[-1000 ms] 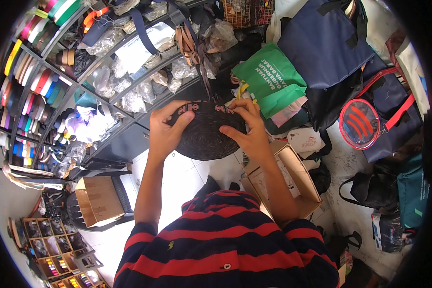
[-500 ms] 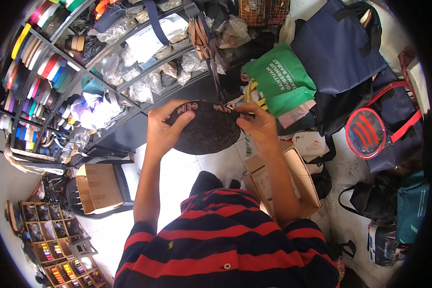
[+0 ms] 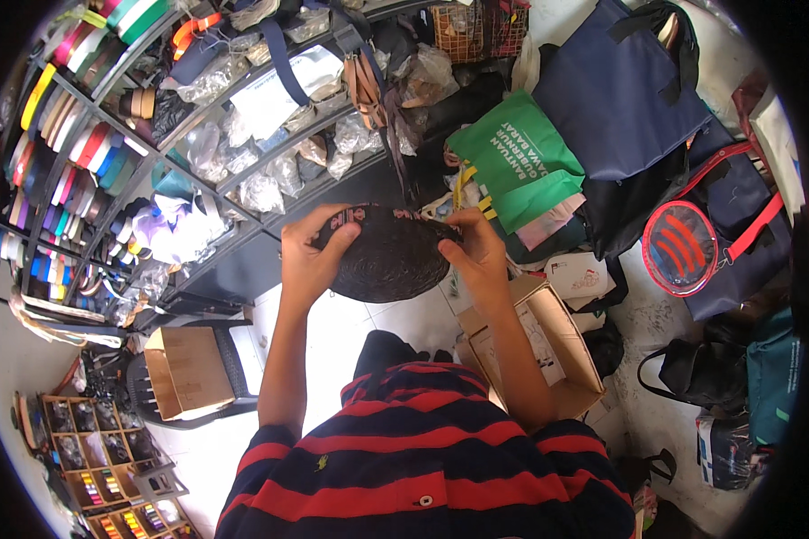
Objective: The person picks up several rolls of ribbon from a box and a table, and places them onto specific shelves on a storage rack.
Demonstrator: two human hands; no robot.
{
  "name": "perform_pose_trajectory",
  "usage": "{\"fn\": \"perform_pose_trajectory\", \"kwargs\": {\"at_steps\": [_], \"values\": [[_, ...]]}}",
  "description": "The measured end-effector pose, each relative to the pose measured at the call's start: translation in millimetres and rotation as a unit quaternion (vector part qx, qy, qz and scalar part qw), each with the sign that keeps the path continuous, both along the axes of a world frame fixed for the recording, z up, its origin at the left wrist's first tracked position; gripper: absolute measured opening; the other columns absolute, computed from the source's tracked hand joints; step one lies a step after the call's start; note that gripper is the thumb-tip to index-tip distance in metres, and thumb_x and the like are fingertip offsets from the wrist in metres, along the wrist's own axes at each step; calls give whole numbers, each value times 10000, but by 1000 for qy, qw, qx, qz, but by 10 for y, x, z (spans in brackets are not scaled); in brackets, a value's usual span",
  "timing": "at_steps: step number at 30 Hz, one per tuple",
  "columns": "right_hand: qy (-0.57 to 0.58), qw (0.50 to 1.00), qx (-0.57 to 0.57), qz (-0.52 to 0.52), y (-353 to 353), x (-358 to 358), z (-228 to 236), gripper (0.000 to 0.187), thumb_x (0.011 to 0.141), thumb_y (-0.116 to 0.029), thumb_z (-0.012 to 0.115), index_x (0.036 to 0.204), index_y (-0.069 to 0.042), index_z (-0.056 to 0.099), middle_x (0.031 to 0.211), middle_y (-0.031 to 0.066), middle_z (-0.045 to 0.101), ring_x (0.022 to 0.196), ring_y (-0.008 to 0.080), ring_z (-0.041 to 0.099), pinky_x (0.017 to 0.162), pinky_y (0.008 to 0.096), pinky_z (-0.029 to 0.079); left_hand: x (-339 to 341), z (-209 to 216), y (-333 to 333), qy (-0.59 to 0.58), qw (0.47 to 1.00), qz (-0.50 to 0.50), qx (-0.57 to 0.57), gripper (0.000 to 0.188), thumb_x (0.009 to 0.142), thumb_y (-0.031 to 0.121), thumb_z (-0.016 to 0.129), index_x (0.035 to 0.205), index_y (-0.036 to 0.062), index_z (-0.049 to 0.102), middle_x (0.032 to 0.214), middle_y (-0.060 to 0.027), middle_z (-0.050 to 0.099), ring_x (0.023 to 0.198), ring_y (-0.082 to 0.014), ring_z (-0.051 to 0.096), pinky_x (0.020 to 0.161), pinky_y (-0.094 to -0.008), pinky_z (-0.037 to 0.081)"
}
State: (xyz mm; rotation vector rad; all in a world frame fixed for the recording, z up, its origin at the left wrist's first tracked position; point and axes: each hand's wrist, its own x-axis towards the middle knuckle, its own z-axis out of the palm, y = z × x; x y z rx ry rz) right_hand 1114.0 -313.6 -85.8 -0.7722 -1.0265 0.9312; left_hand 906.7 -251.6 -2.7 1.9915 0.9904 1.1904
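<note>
Between my hands is a wide roll of black webbing strap (image 3: 391, 256), wound in tight coils, with pinkish patterning along its far outer edge. My left hand (image 3: 319, 247) grips its left side, the thumb lying over the coiled face and the fingers behind the rim. On the opposite side my right hand (image 3: 475, 247) holds the rim between thumb and fingers. The fingertips behind the roll are partly hidden. It is held up in front of the shelving, above the pale tiled floor (image 3: 337, 332).
Shelves (image 3: 270, 153) with plastic-bagged parts and ribbon rolls (image 3: 94, 126) rise ahead and left. An opened cardboard box (image 3: 557, 350) stands by my right forearm; another box (image 3: 189, 368) rests on a dark chair (image 3: 243, 359). Green (image 3: 521, 162) and navy bags (image 3: 616, 99) crowd the right.
The roll and both hands have lowered slightly toward me, and its coiled face now shows more fully. Both hands keep their hold. The surroundings have shifted a little with the head.
</note>
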Motion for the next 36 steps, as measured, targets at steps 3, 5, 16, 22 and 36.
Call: {"fn": "perform_pose_trajectory", "kwargs": {"at_steps": [3, 5, 16, 22, 36], "values": [[-74, 994, 42, -69, 47, 36, -126, 231, 834, -44, 661, 1028, -9, 541, 1125, 84, 501, 1028, 153, 504, 835, 276, 427, 46, -18, 28, 25, 1000, -6, -4, 193, 786, 72, 701, 961, -8, 679, 826, -84, 697, 734, -125, 632, 699, -249, 484], [-129, 985, 31, -108, 22, -10, -49, 227, 852, -49, 633, 1056, -6, 543, 1125, 97, 512, 1019, 166, 514, 843, 280, 430, 41, -30, 55, 35, 999, -4, 6, 196, 783, 74, 699, 963, 1, 678, 844, -105, 700, 752, -152, 656, 705, -264, 492], [-123, 966, -17, -227, -68, -342, -157, 330, 848, -12, 594, 1173, 7, 542, 1136, 159, 589, 1022, 224, 573, 901, 313, 438, 16, -466, -104, -47, 977, 22, -209, 201, 888, 170, 625, 993, -2, 616, 833, -53, 643, 780, -78, 549, 727, -234, 431], [-219, 965, -26, -141, -39, -387, -101, 259, 822, 16, 602, 1081, 20, 602, 942, 142, 662, 804, 204, 623, 750, 295, 476, -204, -274, 23, 84, 981, -113, -133, 296, 848, 254, 680, 1024, 26, 612, 762, -119, 657, 690, -160, 615, 626, -303, 453], [-168, 978, -125, 6, 260, -1362, -177, 260, 943, -147, 520, 1124, 6, 626, 1008, 102, 670, 913, 157, 608, 840, 259, 449, -1144, -677, -26, -1, 987, 45, -157, 262, 828, 245, 700, 974, 28, 676, 764, -126, 679, 675, -200, 657, 646, -280, 498]]}}
